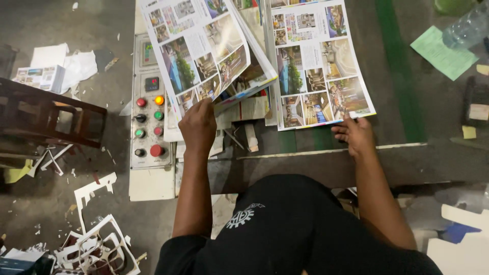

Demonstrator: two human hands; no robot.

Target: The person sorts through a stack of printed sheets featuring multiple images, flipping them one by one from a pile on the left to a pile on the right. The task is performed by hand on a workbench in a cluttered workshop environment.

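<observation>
Big printed sheet (204,48) with many small photos, lifted and bent at its near edge, up at the top middle of the view. Left hand (197,127) under that near edge, fingers closed on it, grip tight on the paper. More sheets stacked just below, corners poking out.

Second printed sheet (318,61) lying flat just to the right, same kind of photos. Right hand (355,133) at its bottom right corner, fingertips touching the edge, fingers half curled; cannot tell if the grip has hold of the paper or only rests on it.

Both sheets on a dark table (397,158) with a green stripe (395,66) running down it.

Grey control panel (148,109) just left of the left hand, with red, green and orange round buttons. Dark wooden stool (48,119) farther left. White paper scraps (97,239) on the floor at the bottom left. Green paper note (443,51) and a clear plastic bottle (466,25) at the top right, well apart from the hands. Black shirt (285,229) with a white gear mark at the bottom middle.
</observation>
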